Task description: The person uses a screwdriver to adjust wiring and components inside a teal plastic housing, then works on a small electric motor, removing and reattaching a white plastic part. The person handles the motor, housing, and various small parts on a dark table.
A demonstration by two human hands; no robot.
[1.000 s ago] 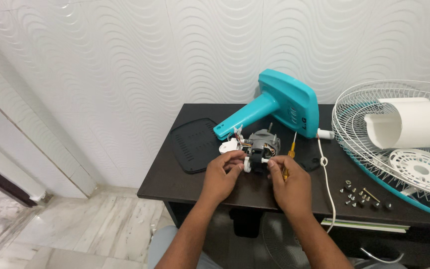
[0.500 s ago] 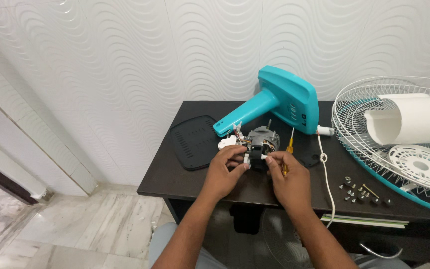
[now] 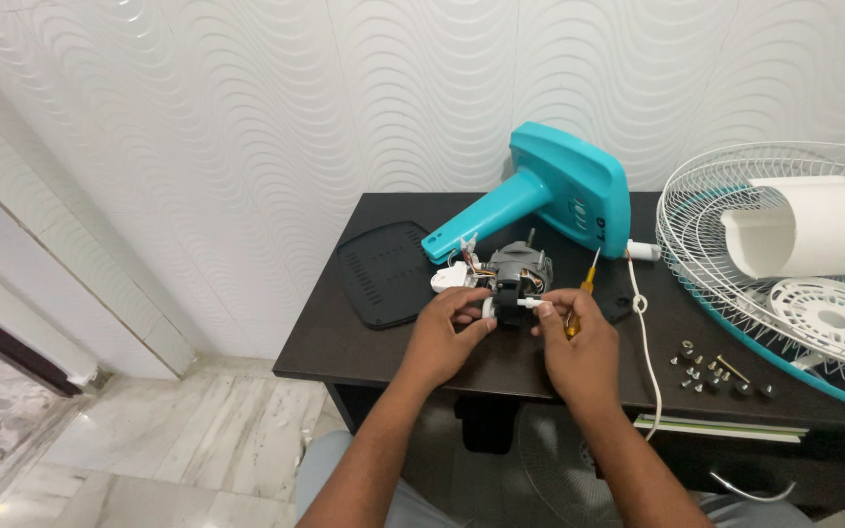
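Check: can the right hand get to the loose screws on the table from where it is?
Probably yes. The screws lie in the open on the dark table to the right of the right hand, with only the white cord between. But that hand holds a yellow-handled screwdriver.

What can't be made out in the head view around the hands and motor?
- Motor: its near side is hidden by the left hand and right hand.
- Screwdriver: tip is too small to tell its type.
- Fan grille: cut off by the right edge.
- Screws: too small to count.
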